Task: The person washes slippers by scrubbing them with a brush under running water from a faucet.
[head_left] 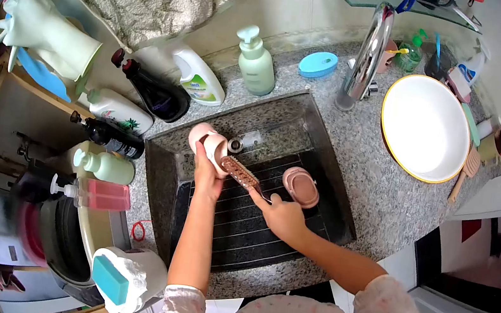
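Over the dark stone sink, my left hand grips a small pink shoe, its opening turned toward the right. My right hand is closed round the handle of a brown scrubbing brush, index finger stretched along it. The brush head lies right at the shoe's opening. A second pink shoe rests on the ribbed sink floor, just above and right of my right hand.
A chrome faucet rises behind the sink, beside a white basin with a yellow rim. Pump bottles and detergent bottles line the back and left. A blue soap box sits near the faucet; a blue sponge tops a white container.
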The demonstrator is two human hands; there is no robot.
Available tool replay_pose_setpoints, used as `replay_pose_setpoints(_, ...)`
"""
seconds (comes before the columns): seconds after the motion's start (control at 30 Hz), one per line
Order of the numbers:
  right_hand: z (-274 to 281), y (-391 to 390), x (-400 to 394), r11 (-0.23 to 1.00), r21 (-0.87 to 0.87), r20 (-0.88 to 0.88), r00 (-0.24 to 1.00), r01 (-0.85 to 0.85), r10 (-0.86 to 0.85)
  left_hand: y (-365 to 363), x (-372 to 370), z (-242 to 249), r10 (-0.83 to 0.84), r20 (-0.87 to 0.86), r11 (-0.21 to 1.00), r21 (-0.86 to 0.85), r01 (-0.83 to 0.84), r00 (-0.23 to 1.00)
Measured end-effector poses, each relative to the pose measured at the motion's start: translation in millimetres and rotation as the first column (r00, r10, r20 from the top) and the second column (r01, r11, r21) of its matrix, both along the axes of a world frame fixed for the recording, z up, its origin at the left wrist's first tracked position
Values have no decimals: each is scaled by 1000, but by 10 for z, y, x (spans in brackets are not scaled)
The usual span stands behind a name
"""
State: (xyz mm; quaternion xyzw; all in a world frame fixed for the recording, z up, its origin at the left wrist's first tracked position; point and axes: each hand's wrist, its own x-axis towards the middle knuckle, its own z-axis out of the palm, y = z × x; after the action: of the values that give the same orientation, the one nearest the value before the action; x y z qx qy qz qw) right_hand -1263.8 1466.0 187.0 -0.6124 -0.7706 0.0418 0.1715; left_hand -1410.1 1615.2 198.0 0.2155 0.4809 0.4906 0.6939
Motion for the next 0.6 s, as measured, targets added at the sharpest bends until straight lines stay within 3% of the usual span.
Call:
replay_pose_setpoints(0.07,16,267,-29,997,77,-75,997,31,-26,-182,163,-33,15,59,1000,-3,-15,998)
replay_pose_setpoints(0.1,39,426,-48,984,165,-144,988,71,-47,-293,211,-95,-115,219,986,-93,138,969)
replay_pose_setpoints(0.17,15,414,-76,987,134,-125,989,92,-75,-169,180,-82,-44,159,999,-25,49,986)
replay_pose_setpoints(0.2,67,285,-55,994,94,-257,966,59,-33,-126,69,-38,-156,192,987,63,147,969)
replay_pose_setpoints(0.23,110,151,-75,998,55,-390,921,18,4,-46,18,-5,-12,165,999,40,6,986)
replay_pose_setpoints(0.3,157,57,-182,995,-100,-469,883,-8,-40,-81,-92,53,-33,177,999,6,32,984)
replay_pose_setpoints(0.37,199,392,-255,995,-99,-700,710,18,-82,-218,54,-57,-65,360,997,56,48,931)
replay_pose_setpoints(0.4,281,552,-249,967,-255,-674,719,-11,-170,-195,114,-144,-47,341,997,68,26,939)
replay_pose_setpoints(0.43,288,531,-262,968,-251,-675,718,-10,-168,-168,127,-221,-26,321,997,76,2,947)
replay_pose_setpoints(0.47,272,454,-275,975,-217,-765,630,-56,-133,-134,109,-161,-33,260,994,113,3,965)
replay_pose_setpoints(0.53,210,235,-223,948,-227,-864,496,-224,-89,-70,-64,46,-24,349,999,51,6,937)
replay_pose_setpoints(0.57,206,138,-171,919,-286,-830,550,-272,-95,-30,-168,92,-29,358,998,54,10,933)
replay_pose_setpoints(0.6,139,214,-185,960,-175,-842,539,-220,-30,-36,-150,87,-40,328,995,104,6,944)
